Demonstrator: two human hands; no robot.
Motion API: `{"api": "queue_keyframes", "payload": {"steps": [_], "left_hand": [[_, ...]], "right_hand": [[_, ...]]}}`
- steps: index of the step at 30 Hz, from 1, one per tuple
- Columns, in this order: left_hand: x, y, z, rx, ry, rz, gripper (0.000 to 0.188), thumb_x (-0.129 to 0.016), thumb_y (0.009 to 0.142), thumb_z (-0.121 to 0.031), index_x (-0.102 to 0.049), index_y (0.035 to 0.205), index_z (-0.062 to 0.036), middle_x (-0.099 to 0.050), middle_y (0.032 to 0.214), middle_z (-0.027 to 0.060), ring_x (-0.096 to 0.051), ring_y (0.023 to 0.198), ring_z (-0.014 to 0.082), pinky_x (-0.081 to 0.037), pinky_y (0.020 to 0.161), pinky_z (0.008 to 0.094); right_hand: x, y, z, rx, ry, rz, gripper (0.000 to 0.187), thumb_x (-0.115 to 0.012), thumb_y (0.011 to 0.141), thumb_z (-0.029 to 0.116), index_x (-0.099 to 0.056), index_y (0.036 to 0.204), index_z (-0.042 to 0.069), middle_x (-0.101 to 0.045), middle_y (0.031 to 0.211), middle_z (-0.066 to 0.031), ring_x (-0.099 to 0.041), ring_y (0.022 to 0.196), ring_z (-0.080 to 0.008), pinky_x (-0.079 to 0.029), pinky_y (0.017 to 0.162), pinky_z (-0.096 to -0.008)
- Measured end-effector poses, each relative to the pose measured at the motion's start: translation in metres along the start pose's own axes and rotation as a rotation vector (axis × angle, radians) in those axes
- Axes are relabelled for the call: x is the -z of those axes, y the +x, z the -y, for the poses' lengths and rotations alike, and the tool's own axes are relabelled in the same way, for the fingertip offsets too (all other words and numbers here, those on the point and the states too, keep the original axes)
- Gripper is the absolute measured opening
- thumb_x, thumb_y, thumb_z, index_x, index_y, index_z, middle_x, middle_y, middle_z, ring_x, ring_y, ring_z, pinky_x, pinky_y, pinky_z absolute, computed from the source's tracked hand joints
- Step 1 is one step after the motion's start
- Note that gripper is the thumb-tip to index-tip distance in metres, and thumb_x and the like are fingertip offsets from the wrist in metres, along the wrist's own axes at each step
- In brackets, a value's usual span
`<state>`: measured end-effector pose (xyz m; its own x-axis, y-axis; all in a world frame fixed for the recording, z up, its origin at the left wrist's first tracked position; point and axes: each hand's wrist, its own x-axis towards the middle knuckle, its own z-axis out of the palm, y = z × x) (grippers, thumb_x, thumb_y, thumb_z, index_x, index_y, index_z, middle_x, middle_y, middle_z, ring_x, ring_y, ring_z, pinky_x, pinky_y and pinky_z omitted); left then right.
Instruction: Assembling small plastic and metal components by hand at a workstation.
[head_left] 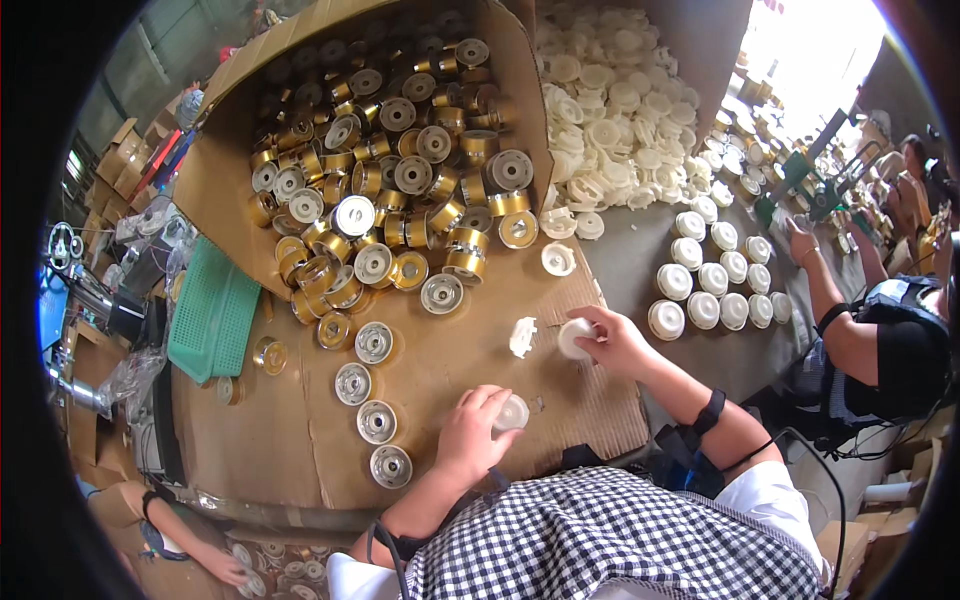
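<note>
My left hand [472, 432] is closed around the side of a round, whitish translucent plastic cap [513, 413] low over the cardboard sheet [470, 345]. To its upper right, my right hand [622, 343] pinches another round white plastic cap [574, 339] by its edge. Between the two, a white plastic piece [522, 337] stands tilted on its side, touched by neither hand. A white ring-shaped part [558, 259] lies farther back. Left of my left hand, several silver-faced metal caps [377, 422] form a row running away from me.
A tipped cardboard box [225, 190] spills gold-and-silver caps [413, 175] at the back. White plastic parts [620, 120] are heaped beside it. White caps [704, 279] stand in rows on the right. A green basket [215, 312] leans at left. Co-workers' arms [835, 290] show at both sides.
</note>
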<state>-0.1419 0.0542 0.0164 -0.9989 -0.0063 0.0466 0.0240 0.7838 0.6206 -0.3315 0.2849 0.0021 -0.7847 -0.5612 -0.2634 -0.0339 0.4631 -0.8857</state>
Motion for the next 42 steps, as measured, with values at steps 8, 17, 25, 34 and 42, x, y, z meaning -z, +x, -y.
{"api": "queue_keyframes", "payload": {"steps": [8,17,25,34,42], "left_hand": [[0.077,0.026,0.037,0.202,0.073,-0.455,0.053,-0.087,0.073,-0.013,-0.068,0.122,-0.0059,-0.061,0.123,0.0118,-0.062,0.115,0.0331,-0.051,0.099,0.0421],[0.105,0.037,0.12,0.249,0.341,-0.449,0.049,-0.087,0.073,-0.016,-0.071,0.117,-0.0017,-0.067,0.115,0.014,-0.065,0.104,0.0367,-0.053,0.09,0.0434],[0.114,0.043,0.113,0.303,0.201,-0.368,0.052,-0.09,0.068,-0.015,-0.071,0.114,-0.0002,-0.067,0.112,0.0153,-0.065,0.107,0.0357,-0.052,0.092,0.0412],[0.108,0.041,0.117,0.267,0.171,-0.407,0.049,-0.089,0.069,-0.015,-0.072,0.113,-0.0031,-0.067,0.108,0.0135,-0.064,0.105,0.0355,-0.051,0.092,0.0411],[0.105,0.04,0.108,0.238,0.164,-0.388,0.049,-0.089,0.069,-0.015,-0.072,0.113,-0.0035,-0.068,0.11,0.0123,-0.066,0.104,0.0336,-0.053,0.09,0.0401]], "right_hand": [[-0.012,-0.023,-0.013,0.3,-0.674,-0.268,0.065,-0.08,0.079,0.015,-0.057,0.139,0.008,-0.049,0.144,-0.0216,-0.044,0.135,-0.042,-0.044,0.111,-0.0497],[-0.012,-0.029,0.005,0.241,-0.805,-0.169,0.063,-0.081,0.074,0.013,-0.062,0.134,0.005,-0.056,0.133,-0.017,-0.051,0.128,-0.038,-0.048,0.106,-0.0456],[-0.049,0.023,0.083,0.666,-0.469,-0.191,0.052,-0.08,0.077,0.019,-0.064,0.125,0.005,-0.061,0.124,-0.0165,-0.057,0.119,-0.0375,-0.051,0.1,-0.0482],[-0.14,0.125,0.077,0.898,-0.63,-0.368,0.051,-0.078,0.08,0.02,-0.063,0.127,0.006,-0.063,0.129,-0.0114,-0.057,0.119,-0.0323,-0.044,0.106,-0.0458],[-0.136,0.069,0.051,0.826,-0.776,-0.231,0.063,-0.077,0.078,0.028,-0.061,0.135,0.007,-0.055,0.147,-0.0116,-0.049,0.131,-0.028,-0.037,0.112,-0.0459]]}}
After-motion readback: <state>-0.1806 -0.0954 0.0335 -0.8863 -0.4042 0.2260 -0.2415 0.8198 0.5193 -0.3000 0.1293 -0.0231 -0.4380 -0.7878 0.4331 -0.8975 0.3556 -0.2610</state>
